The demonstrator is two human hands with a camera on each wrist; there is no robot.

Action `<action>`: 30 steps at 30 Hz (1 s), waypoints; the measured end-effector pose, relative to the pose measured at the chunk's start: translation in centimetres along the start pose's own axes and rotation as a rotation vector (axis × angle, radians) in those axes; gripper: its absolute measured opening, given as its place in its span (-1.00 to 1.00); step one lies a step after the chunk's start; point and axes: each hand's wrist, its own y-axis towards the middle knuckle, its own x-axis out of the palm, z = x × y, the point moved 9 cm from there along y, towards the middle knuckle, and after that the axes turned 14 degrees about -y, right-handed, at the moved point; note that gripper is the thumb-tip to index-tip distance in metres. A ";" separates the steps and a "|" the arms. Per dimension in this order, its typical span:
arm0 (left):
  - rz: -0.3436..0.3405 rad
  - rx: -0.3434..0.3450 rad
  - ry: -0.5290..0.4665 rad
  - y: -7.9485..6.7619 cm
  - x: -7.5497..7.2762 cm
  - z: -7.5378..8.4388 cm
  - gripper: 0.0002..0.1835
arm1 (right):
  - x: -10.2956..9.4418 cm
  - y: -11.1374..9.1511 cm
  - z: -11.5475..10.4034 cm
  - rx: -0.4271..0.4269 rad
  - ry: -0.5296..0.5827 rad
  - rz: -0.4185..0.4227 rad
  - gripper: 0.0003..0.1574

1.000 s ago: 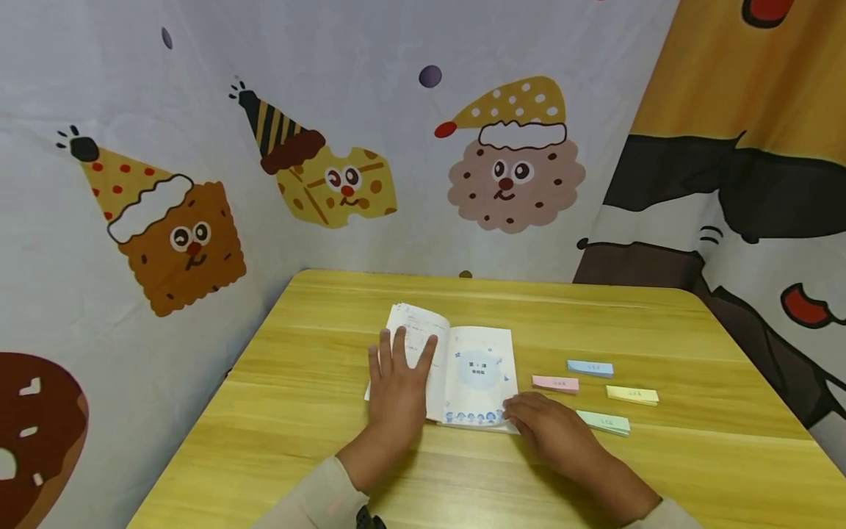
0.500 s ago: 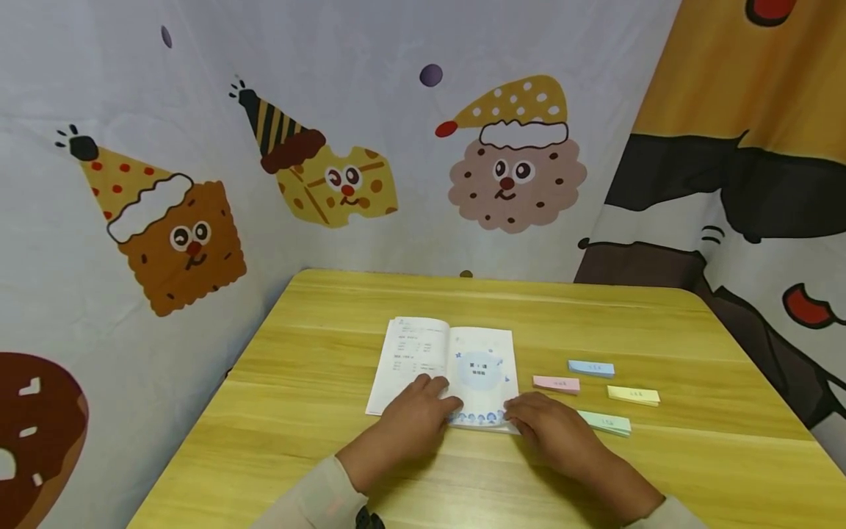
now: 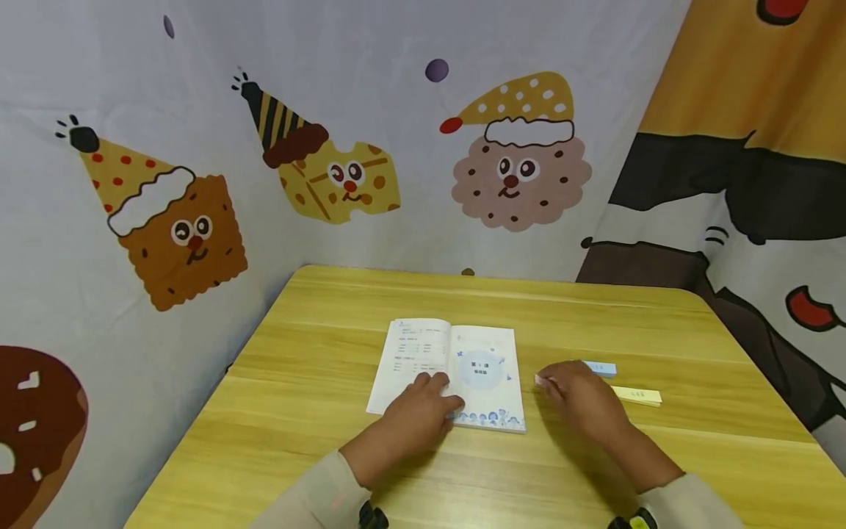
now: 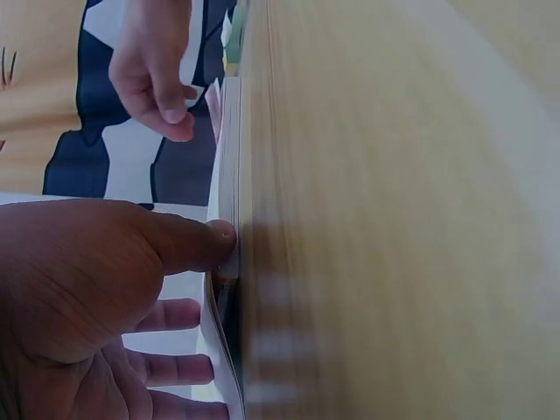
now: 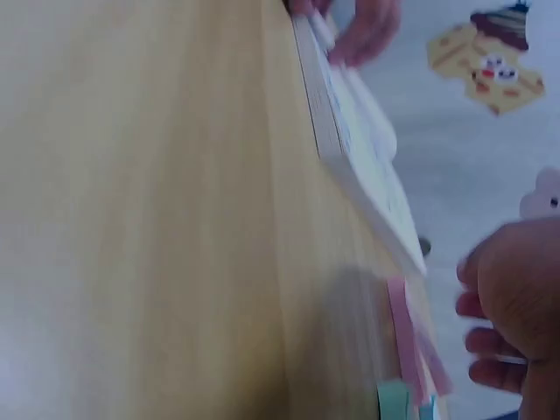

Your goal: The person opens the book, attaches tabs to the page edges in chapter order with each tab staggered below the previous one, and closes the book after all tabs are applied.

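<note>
- Left hand (image 3: 418, 417): fingers spread, pressing the open book (image 3: 456, 365); even pressure should hold it flat.
- Right hand (image 3: 588, 400): over the pink sticky notes (image 5: 404, 337), beside the book; from here, I cannot tell whether it pinches one.
- Notes: best peeled singly, slowly.

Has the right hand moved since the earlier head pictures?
Yes: the right hand has left the open book, shifting rightward and toward the far edge of the table.

Left fingers (image 4: 179, 370) straight; right hand (image 3: 584, 397) loosely curled (palm down).
</note>
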 end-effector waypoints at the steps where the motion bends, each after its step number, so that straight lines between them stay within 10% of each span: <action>1: 0.001 0.002 0.004 0.0 0.0 0.0 -0.68 | 0.0 0.2 0.7 0.023 -0.023 0.006 -0.78; 10: 0.002 0.005 -0.034 0.0 -0.3 0.2 -0.70 | 2.2 0.4 3.0 0.058 -0.104 -0.111 -0.80; 30: -0.004 -0.029 -0.033 0.1 -0.2 -0.3 -0.68 | 2.3 0.6 2.8 0.095 -0.086 -0.077 -0.90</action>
